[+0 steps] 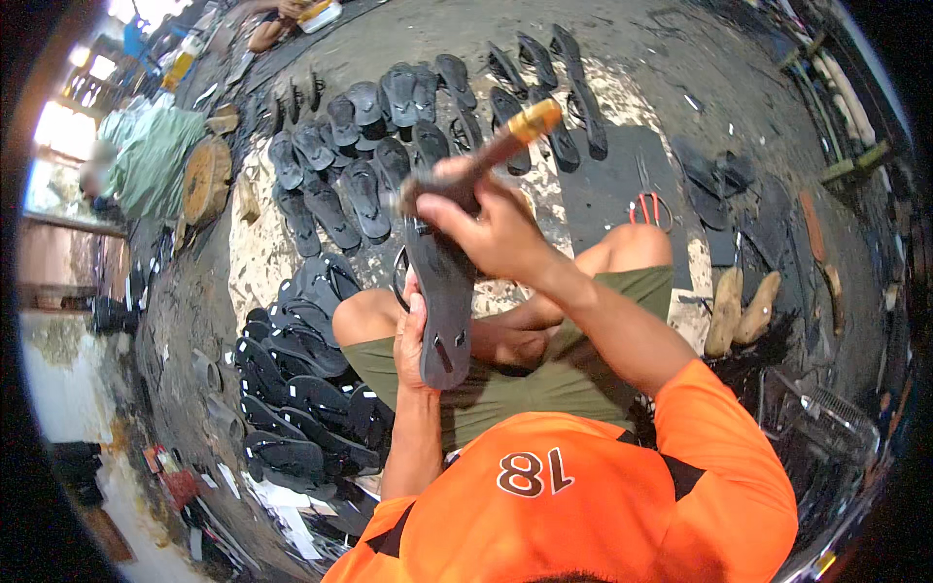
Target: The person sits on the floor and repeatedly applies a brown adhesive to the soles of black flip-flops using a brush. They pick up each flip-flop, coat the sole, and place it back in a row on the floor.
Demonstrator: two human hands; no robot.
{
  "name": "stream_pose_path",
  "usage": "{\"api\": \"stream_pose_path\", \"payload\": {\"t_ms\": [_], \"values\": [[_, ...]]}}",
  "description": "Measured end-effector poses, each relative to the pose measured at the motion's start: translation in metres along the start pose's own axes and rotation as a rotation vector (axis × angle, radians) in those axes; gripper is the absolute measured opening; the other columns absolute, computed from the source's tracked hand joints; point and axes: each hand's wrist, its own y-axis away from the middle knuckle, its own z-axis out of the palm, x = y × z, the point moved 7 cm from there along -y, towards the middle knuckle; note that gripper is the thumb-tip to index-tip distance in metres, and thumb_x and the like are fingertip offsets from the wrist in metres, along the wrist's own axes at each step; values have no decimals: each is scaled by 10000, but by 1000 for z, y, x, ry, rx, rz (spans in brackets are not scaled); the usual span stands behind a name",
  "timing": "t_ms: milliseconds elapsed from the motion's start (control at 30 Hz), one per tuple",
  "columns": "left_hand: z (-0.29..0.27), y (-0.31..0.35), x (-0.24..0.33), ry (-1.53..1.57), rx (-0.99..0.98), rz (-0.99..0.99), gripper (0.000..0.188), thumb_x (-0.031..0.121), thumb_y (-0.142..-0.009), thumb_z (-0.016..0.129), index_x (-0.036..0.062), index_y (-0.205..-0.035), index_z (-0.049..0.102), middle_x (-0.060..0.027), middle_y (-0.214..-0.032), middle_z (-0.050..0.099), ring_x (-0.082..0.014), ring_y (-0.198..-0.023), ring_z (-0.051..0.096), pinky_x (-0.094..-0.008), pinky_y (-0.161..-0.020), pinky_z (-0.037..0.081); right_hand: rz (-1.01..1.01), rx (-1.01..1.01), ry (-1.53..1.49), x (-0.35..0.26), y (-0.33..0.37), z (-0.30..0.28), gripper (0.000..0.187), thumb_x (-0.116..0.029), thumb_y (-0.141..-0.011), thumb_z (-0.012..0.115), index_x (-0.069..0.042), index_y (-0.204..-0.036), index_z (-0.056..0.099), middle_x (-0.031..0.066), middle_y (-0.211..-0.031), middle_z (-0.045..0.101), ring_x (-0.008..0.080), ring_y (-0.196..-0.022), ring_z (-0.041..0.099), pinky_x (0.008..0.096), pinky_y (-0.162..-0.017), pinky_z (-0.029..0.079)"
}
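Observation:
My left hand is closed around the edge of a black flip-flop, which stands tilted above my lap with its heel end toward me. Above the flip-flop's far end, my right hand grips a dark brown tool with a yellow-wrapped end. Blur smears the tool's other end, so its exact kind cannot be made out. Whether it touches the flip-flop is also hidden by my fingers. My bare knees are bent on both sides.
Rows of black flip-flops lie ahead on a stained sheet, and more are piled at my left. Red-handled scissors lie by my right knee. Wooden foot forms sit farther right. A round wooden block and another person's hand are beyond.

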Motion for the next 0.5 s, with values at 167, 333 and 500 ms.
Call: {"api": "stream_pose_path", "payload": {"t_ms": [167, 333, 500], "values": [[0, 0, 11, 5, -8, 47, 509, 298, -1012, 461, 132, -1469, 312, -118, -1363, 490, -249, -1109, 591, -404, -878, 534, 164, 152, -137, 11, 11, -17, 397, -283, -901, 678, -6, -1170, 588, 113, -1022, 673, 178, -972, 637, 334, -867, 493], [2, 5, 14, 32, 1, 68, 545, 324, -1008, 446, 180, -1497, 254, -118, -1371, 472, -298, -1137, 563, -424, -848, 544, 176, 69, -190, 41, -2, -39, 255, -144, -910, 673, -19, -1128, 632, 50, -1061, 652, 129, -953, 614, 293, -844, 500], [32, 0, 25, 143, -95, 210, 480, 351, -1036, 367, 209, -1488, 287, -166, -1353, 492, -348, -1090, 575, -465, -783, 548, -372, -81, 124, -25, -14, -11, 272, -135, -851, 710, -32, -1086, 621, 141, -1047, 658, 293, -982, 642, 380, -864, 488]]}}
